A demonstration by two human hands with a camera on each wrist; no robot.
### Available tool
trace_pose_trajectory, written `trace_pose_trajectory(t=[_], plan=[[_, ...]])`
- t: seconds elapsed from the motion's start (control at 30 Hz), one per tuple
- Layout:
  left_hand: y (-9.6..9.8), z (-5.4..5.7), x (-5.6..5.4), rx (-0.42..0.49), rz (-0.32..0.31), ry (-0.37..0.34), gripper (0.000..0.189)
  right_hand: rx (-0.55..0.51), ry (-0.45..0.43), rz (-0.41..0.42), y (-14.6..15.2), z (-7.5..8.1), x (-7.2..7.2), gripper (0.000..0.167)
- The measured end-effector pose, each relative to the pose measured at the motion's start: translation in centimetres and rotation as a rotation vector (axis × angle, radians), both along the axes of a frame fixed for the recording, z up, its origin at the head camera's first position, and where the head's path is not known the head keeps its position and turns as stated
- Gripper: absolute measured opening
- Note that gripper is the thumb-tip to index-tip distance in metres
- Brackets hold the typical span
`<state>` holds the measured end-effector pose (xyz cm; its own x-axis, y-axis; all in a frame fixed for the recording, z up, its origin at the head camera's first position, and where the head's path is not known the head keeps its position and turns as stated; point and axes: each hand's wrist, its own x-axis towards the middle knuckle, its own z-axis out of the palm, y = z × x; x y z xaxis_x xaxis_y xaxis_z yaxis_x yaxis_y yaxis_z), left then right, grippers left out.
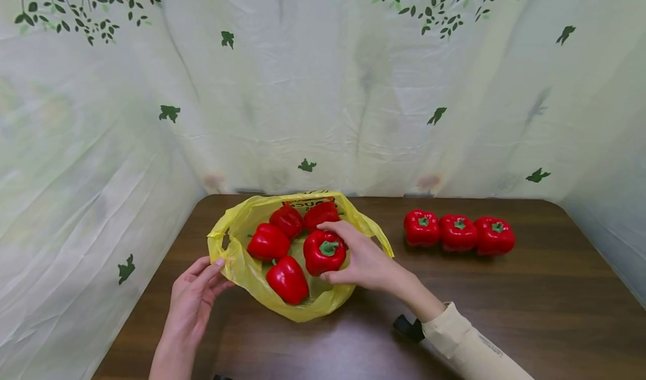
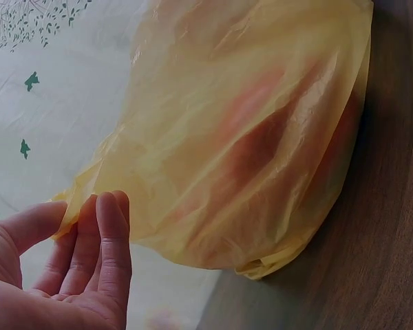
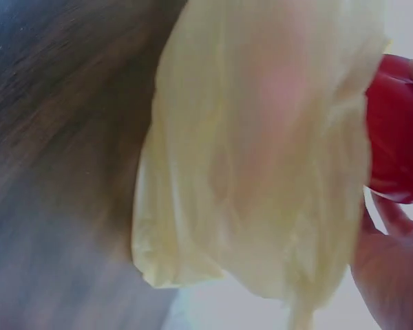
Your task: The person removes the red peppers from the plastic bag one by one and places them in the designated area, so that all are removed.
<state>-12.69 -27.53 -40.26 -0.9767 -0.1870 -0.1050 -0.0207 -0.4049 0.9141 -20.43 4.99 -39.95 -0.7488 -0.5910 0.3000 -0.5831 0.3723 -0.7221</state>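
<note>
Head view first, nearest stuff up: one pale sleeve [image 1: 469,341] on the right arm, with a black piece [image 1: 409,328] right by its cuff. Two bare hands in play. The left hand [image 1: 195,293] pinches the rim of the one yellow plastic bag [image 1: 303,314] between thumb and fingers, and the left wrist view shows that pinch pretty clearly. The right hand [image 1: 365,259] has its thumb and fingers spread around one red pepper [image 1: 315,258], green stem facing up, held at the bag's mouth. Can't tell from here if that one touches anything underneath.

Inside the bag I count four more: a front pepper [image 1: 287,281], a left pepper [image 1: 268,242], and two at the back, a middle one [image 1: 286,222] and a right one [image 1: 320,214]. Some dark print shows on the far inner wall.

Off to the right, well apart from the bag, three peppers [image 1: 458,233] sit side by side in a row on the brown table [image 1: 504,318]. So eight peppers total.

Farthest back is a whitish curtain [image 1: 323,111] with two leafy branch prints up top and dark green shapes scattered around.
</note>
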Motion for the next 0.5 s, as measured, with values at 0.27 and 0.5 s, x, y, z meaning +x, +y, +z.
trace_pose_trajectory(t=[0.27,0.5], plan=[[-0.1,0.0,0.1,0.013,-0.006,0.013,0.011,-0.073,-0.046,-0.043,1.1,1.5,1.6,0.078],[-0.1,0.1,0.2,0.015,-0.006,0.007,0.011,-0.091,-0.049,-0.088,2.9,2.4,2.5,0.073]])
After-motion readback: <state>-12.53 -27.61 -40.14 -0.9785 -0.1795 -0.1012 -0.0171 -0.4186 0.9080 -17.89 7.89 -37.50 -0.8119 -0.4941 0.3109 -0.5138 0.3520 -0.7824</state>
